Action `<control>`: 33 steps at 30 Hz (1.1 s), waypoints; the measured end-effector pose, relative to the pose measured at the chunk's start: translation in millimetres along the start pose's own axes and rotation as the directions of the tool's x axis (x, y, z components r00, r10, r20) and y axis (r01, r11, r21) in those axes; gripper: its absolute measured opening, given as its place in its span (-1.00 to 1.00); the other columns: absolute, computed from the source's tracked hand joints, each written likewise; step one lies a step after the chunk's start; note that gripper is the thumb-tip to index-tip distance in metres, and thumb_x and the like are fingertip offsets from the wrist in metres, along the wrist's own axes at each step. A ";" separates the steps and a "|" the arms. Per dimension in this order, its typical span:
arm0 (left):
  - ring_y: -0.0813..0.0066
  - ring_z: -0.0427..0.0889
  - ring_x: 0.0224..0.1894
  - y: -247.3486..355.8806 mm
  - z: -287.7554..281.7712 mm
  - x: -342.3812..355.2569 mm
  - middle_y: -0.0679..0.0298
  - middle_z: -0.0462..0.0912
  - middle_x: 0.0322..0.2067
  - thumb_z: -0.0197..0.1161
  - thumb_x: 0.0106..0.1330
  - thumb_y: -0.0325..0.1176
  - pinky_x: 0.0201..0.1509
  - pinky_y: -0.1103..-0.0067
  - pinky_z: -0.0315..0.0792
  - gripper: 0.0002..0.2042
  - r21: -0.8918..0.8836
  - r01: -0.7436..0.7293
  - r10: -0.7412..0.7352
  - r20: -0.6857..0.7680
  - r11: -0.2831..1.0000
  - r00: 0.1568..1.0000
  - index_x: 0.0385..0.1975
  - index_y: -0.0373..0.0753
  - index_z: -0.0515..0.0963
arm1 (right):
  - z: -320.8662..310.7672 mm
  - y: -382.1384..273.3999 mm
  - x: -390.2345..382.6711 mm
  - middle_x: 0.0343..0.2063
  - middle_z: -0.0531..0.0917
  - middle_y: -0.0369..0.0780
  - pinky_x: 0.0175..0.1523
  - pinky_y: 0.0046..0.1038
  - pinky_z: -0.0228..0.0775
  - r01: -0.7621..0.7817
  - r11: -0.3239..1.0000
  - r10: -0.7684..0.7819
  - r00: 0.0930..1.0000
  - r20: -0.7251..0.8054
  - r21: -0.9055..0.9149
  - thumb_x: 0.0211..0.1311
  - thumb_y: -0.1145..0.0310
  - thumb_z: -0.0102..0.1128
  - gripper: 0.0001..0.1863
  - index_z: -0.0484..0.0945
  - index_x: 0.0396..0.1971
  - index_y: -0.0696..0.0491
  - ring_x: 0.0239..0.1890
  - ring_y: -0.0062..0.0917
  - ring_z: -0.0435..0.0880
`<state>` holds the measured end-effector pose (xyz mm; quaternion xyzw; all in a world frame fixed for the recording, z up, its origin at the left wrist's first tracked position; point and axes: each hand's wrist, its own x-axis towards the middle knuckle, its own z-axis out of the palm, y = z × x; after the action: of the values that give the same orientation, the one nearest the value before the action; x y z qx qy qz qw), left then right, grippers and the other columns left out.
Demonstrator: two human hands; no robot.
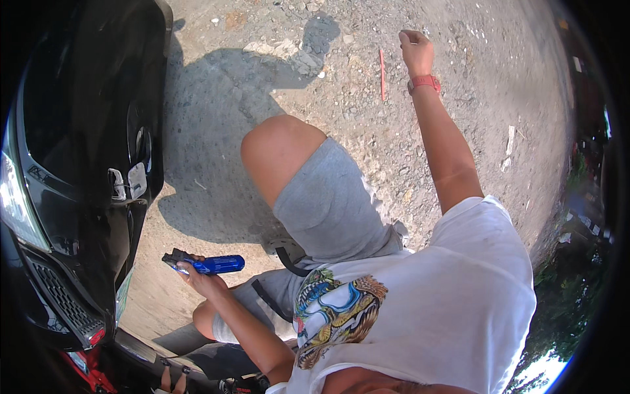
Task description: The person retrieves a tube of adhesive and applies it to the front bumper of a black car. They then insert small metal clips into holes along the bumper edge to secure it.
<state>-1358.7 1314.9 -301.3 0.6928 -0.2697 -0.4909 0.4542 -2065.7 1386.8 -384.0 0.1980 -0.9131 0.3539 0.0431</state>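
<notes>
My left hand (195, 274) is closed around a blue can (222, 264) with a black top, held on its side above my lower leg, near the black car. Out to the upper right, my right hand (416, 47) is held away from my body with its fingers curled in. What it holds, if anything, I cannot make out. A red band with a watch (424, 83) circles that wrist. Beside this hand a thin, straight red stick (382, 75) shows against the gravel, apart from the fingers.
On the left stands a black car (79, 111) with a headlight (18, 197), a mesh grille (62, 289) and a light grey fitting (136, 180) on its edge. My bent knee (279, 141) juts over gravel ground (459, 39). Another person's legs (172, 381) show at the bottom.
</notes>
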 end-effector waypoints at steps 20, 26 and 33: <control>0.55 0.45 -0.28 5.7 53.4 9.8 0.32 0.49 -0.29 0.21 0.51 0.04 -0.14 0.56 0.41 -0.53 0.321 0.073 -0.097 0.060 0.944 0.994 0.11 -0.26 0.42 | 34.3 149.3 -99.3 0.21 0.54 -0.13 0.39 -0.13 0.30 -0.375 0.841 0.444 0.890 0.101 -0.390 0.17 0.13 0.35 -0.48 0.59 0.16 -0.12 0.28 -0.11 0.46; 0.61 0.45 -0.35 80.9 138.9 -33.3 0.35 0.49 -0.39 0.18 0.52 0.08 -0.23 0.62 0.35 -0.54 0.516 -0.154 -0.106 0.438 0.843 0.893 0.05 -0.24 0.43 | -91.4 188.9 -132.3 0.26 0.50 -0.16 0.40 -0.07 0.30 -0.325 0.656 0.547 0.826 0.133 -0.681 0.19 0.08 0.33 -0.44 0.55 0.22 -0.15 0.34 -0.14 0.43; 0.63 0.54 -0.42 29.0 243.1 -38.0 0.35 0.56 -0.43 0.21 0.53 -0.09 -0.32 0.65 0.43 -0.71 0.178 -0.054 -0.076 0.648 0.983 0.758 -0.03 -0.18 0.50 | -226.4 205.8 -162.0 0.31 0.49 -0.16 0.38 -0.12 0.38 -0.290 0.559 0.565 0.819 0.101 -0.777 0.21 0.19 0.27 -0.42 0.52 0.27 -0.07 0.30 -0.06 0.48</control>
<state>-1595.6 1244.5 -284.4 0.5194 -0.4514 -0.6765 0.2624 -2011.6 1728.8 -380.2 -0.0101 -0.9884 -0.0817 -0.1280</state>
